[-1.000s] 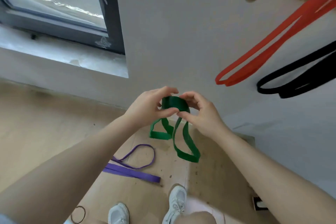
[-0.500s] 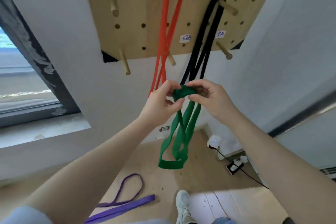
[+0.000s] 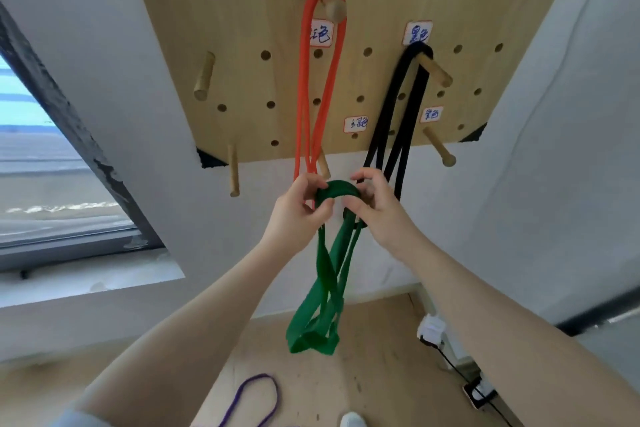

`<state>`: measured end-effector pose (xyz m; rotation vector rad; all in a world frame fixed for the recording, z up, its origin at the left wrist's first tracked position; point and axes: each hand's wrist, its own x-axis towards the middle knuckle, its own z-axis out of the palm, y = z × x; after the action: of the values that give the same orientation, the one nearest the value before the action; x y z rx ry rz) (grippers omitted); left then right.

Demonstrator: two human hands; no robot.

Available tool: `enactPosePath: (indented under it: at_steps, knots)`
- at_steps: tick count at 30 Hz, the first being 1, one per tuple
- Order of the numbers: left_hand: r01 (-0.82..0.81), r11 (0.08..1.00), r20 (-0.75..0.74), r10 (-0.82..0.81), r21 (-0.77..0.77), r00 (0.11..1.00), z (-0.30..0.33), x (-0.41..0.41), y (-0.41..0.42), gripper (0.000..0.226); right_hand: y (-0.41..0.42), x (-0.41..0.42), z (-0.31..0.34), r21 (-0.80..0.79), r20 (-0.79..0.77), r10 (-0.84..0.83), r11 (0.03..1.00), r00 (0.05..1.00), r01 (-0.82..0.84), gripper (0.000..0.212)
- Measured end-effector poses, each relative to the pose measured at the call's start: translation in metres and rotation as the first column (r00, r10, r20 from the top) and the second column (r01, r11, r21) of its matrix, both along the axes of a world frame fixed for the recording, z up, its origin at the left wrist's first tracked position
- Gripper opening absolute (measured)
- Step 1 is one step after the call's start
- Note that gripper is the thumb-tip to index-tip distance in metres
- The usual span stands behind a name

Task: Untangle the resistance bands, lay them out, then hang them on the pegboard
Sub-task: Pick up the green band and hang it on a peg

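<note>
Matt rubbery green band [image 3: 323, 274], smooth pale wooden pegboard [image 3: 284, 80], worn wooden floor [image 3: 374, 371].

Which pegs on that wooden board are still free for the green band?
Free: the peg left of the orange band, the peg at the lower left edge, and the peg right of the black band. The middle is crowded where both hang above the green band.

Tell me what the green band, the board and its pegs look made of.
Flat green resistance band: looks like matte rubber or latex; it hangs limp and folds in soft loops. Pale perforated pegboard: seemingly light plywood, smooth, with faint grain. Round pegs: apparently plain wooden dowels, unpainted.
</note>
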<state>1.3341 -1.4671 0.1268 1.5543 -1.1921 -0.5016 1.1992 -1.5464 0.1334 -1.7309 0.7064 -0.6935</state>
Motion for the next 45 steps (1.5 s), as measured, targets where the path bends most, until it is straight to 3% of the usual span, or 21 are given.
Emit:
enactPosePath:
  at_steps: [9, 19, 23, 26, 35, 39, 41, 43, 45]
  knots:
    - [-0.203, 0.979, 0.040, 0.202, 0.025, 0.978, -0.016, 0.016, -0.054, 0.022, -0.065, 0.043, -0.008, -0.125, -0.044, 0.046, 0.991, 0.998, -0.051, 0.017]
    - [-0.227, 0.963, 0.078, 0.218, 0.146, 0.973, -0.033, 0.033, -0.093, 0.037, -0.108, 0.067, -0.028, -0.074, -0.058, 0.098, 0.992, 0.994, -0.102, 0.021]
    - [-0.306, 0.921, 0.213, 0.258, 0.241, 0.942, -0.038, 0.040, -0.105, 0.044, -0.116, 0.074, -0.030, -0.092, -0.053, 0.095, 0.991, 0.994, -0.099, 0.022]
    - [-0.405, 0.896, 0.237, 0.359, 0.184, 0.903, -0.035, 0.044, -0.109, 0.039, -0.121, 0.082, -0.029, -0.093, -0.037, 0.052, 0.994, 0.998, -0.055, 0.021]
    - [-0.433, 0.898, 0.175, 0.416, 0.074, 0.893, -0.037, 0.044, -0.112, 0.028, -0.131, 0.088, -0.034, -0.279, -0.087, 0.015, 0.959, 0.996, -0.039, 0.025]
    - [-0.408, 0.910, 0.109, 0.399, 0.075, 0.910, -0.037, 0.045, -0.109, 0.026, -0.130, 0.085, -0.030, -0.206, -0.148, 0.133, 0.965, 0.980, -0.163, 0.039]
    - [-0.433, 0.901, 0.083, 0.430, 0.033, 0.899, -0.033, 0.047, -0.107, 0.019, -0.131, 0.085, -0.027, -0.243, -0.196, 0.171, 0.945, 0.965, -0.217, 0.040]
    - [-0.456, 0.888, 0.144, 0.459, -0.055, 0.877, -0.027, 0.050, -0.107, 0.015, -0.132, 0.084, -0.024, -0.272, -0.223, 0.178, 0.933, 0.958, -0.237, 0.037]
    - [-0.369, 0.924, 0.352, 0.380, -0.100, 0.855, -0.022, 0.054, -0.108, 0.025, -0.130, 0.081, -0.024, -0.279, -0.212, 0.185, 0.929, 0.959, -0.241, 0.036]
